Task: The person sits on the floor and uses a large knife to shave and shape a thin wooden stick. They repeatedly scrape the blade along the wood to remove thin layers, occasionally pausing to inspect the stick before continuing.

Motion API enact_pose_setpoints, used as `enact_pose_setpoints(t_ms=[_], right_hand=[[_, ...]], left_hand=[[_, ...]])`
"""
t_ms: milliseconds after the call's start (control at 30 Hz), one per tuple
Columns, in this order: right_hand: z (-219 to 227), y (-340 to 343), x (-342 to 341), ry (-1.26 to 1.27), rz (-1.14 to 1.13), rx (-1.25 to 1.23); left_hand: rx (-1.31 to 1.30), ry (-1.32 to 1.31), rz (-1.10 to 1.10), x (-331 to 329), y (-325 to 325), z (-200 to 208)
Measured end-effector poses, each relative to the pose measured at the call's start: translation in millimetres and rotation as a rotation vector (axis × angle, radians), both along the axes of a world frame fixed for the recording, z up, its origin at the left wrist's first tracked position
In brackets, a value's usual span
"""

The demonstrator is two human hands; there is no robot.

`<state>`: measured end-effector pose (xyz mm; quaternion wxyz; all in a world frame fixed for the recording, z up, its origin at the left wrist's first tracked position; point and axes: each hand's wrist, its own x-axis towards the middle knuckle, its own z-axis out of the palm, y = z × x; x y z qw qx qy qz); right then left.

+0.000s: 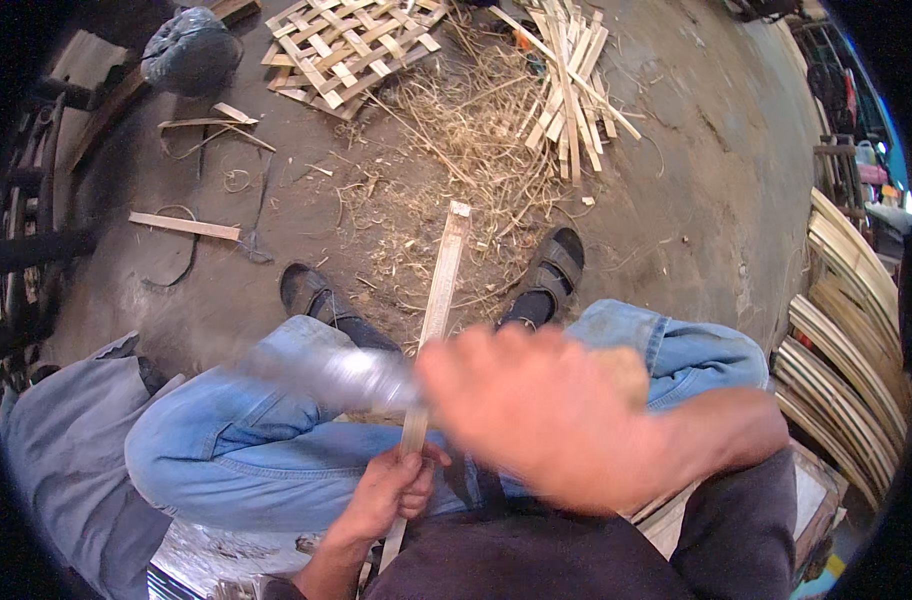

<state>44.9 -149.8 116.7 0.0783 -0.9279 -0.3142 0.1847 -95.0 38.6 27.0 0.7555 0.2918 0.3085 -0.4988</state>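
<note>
My left hand (391, 492) is closed around the lower part of a long bamboo strip (438, 300), which slants up and away between my knees. The strip's far end stands over the floor between my feet. My right hand (546, 420) grips a knife, smeared by motion, whose broad shiny blade (341, 378) points left. The blade crosses over the strip, above my left hand; whether it touches the strip I cannot tell. My right fingers hide most of the knife's handle, and a tan patch beside them may be its end.
Ahead on the floor lie a woven bamboo panel (351, 45), a heap of thin shavings (466, 120) and a pile of cut strips (573, 90). A loose strip (186, 225) and a grey plastic bundle (190, 50) are at left. Long bundled strips (841, 390) line the right.
</note>
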Motion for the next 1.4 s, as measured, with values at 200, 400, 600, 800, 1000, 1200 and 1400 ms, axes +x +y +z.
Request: enact_pose_setpoints(t_ms=[200, 400, 600, 800, 1000, 1200, 1400], right_hand=[[-79.5, -68.8, -2.8, 0.125, -0.09, 0.049], [-87.1, -102.0, 26.9, 0.163, -0.374, -0.028], [-100.5, -107.0, 25.7, 0.029, -0.333, 0.147], [-114.0, -70.6, 34.2, 0.78, -1.11, 1.057], [-103.5, -50.3, 38.7, 0.824, -1.095, 1.116], [-111.8, -47.4, 28.9, 0.48, -0.789, 0.801], [-76.9, -76.9, -19.4, 0.143, -0.066, 0.157]], left_hand=[[0.024, -0.076, -0.012, 13.1, -9.5, 2.0], [0.173, -0.217, -0.093, -3.3, -13.6, 7.2], [0.117, -0.15, -0.109, -0.5, -11.1, 6.9], [0.059, -0.377, -0.274, 0.8, -11.4, 2.7], [0.028, -0.359, -0.247, 13.2, -15.1, -1.5], [-0.011, -0.238, 0.014, 26.1, -25.4, -5.5], [0.168, -0.28, 0.022, 23.0, -22.3, -4.2]])
